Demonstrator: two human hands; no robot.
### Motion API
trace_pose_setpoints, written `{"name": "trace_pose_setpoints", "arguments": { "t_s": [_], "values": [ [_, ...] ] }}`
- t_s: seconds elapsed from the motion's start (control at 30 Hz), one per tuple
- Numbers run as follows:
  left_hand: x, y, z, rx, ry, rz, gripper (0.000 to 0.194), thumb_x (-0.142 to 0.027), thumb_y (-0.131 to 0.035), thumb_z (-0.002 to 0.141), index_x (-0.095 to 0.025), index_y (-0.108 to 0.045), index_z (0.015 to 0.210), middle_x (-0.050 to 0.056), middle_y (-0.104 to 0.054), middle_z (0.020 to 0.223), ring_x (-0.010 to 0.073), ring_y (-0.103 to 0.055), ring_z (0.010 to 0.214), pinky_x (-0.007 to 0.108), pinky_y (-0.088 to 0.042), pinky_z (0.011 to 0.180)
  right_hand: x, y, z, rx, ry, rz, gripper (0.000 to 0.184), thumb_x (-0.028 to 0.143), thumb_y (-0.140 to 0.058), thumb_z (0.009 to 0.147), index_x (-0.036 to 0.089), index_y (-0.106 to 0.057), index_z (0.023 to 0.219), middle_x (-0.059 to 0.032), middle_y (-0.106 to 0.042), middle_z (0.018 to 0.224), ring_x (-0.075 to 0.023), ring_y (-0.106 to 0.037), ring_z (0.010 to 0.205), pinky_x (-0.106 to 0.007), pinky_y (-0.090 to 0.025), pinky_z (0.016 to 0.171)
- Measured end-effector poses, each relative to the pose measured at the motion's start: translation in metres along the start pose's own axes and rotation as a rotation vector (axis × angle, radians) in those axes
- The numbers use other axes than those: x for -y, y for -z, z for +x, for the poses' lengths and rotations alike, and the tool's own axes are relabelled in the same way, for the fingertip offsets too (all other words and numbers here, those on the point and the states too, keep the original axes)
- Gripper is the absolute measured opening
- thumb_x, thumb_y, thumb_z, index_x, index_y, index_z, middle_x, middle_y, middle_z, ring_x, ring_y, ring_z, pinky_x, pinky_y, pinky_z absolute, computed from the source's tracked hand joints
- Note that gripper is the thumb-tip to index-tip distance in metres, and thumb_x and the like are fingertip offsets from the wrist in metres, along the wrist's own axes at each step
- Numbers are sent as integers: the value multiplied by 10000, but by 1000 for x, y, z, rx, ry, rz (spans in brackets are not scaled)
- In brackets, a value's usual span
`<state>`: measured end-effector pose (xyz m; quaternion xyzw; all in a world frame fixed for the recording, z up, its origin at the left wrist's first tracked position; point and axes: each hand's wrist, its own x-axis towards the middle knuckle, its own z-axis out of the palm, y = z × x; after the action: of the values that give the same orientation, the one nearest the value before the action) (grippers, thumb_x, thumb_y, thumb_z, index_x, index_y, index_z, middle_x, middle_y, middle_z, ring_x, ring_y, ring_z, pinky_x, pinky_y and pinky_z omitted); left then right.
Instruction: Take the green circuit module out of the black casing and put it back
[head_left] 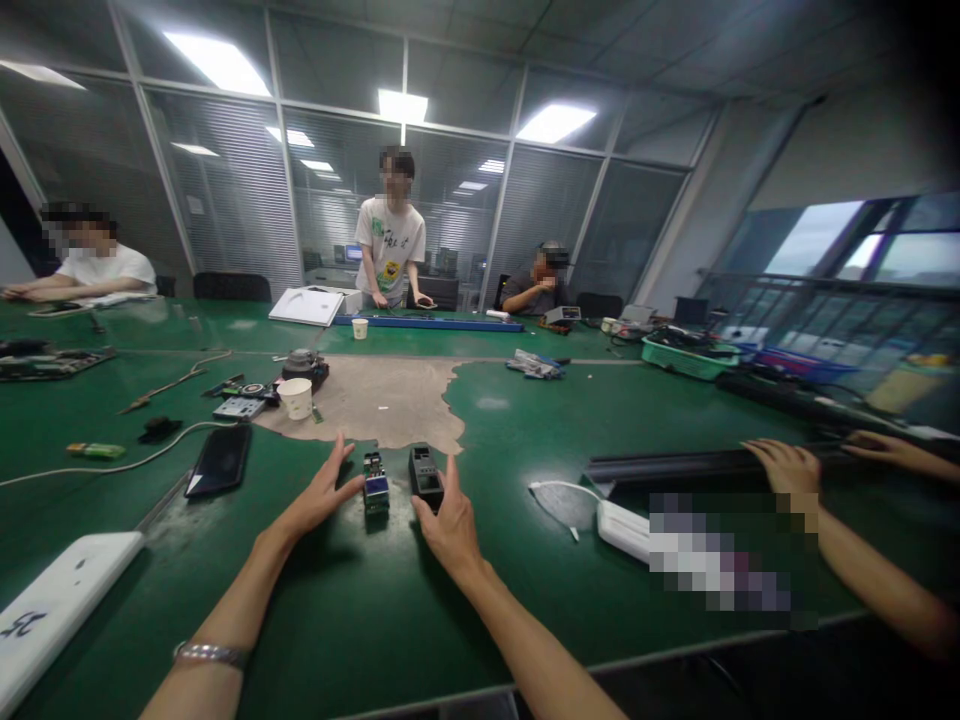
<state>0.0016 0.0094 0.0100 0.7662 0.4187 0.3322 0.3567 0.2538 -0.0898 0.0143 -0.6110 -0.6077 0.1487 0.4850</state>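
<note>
Two small electronic parts stand on the green table [525,420] in front of me: a little circuit module [375,487] with blue and green pieces, and a black boxy component [426,474] to its right. My left hand [321,493] lies open just left of the module, fingers spread, thumb almost touching it. My right hand [450,515] is open beside the black component, thumb and forefinger close to its right side, holding nothing.
A black phone [220,459], a white paper cup [297,397], small tools and a cable lie to the left. A white device [56,600] sits at the near left edge. A co-worker's hands [787,465] rest on a black bar at right. Three other people are at the far side.
</note>
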Motion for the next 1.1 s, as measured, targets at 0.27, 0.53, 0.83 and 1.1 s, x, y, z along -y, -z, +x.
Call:
{"name": "trace_pose_setpoints", "arguments": {
  "t_s": [0.27, 0.53, 0.83, 1.1],
  "values": [
    [4, -1, 3, -19, 43, -77, 1000, -712, -438, 956, -183, 83, 1625, 151, -214, 1683, 290, -177, 1563, 482, -73, 1274, 40, -2, 4, -13, 45, 156, 906, 327, -696, 867, 136, -195, 1597, -145, -643, 1371, -277, -617, 1271, -423, -485, 1078],
    [-7, -1, 4, -77, 112, -190, 1003, -793, -268, 949, -156, 128, 1615, 181, -183, 1685, 337, -177, 1557, 532, -112, 1262, 59, -26, 13, 60, 86, 142, 897, 306, -688, 860, 132, -206, 1596, -148, -669, 1321, -284, -656, 1204, -417, -512, 1032],
    [-8, -2, 4, -78, 111, -198, 1006, -808, -241, 942, -164, 147, 1610, 185, -193, 1681, 334, -201, 1552, 519, -126, 1264, 62, -45, 11, 154, 69, -111, 961, 296, -698, 844, 61, -159, 1605, -221, -682, 1236, -355, -673, 1134, -463, -529, 965],
    [-3, -3, 5, -77, 103, -216, 989, -781, -271, 956, -149, 102, 1620, 206, -177, 1680, 341, -193, 1554, 528, -118, 1262, 38, -40, 2, 201, 56, -80, 1017, 302, -745, 804, 40, -166, 1598, -254, -615, 1348, -362, -608, 1252, -475, -484, 1046]
  ]
}}
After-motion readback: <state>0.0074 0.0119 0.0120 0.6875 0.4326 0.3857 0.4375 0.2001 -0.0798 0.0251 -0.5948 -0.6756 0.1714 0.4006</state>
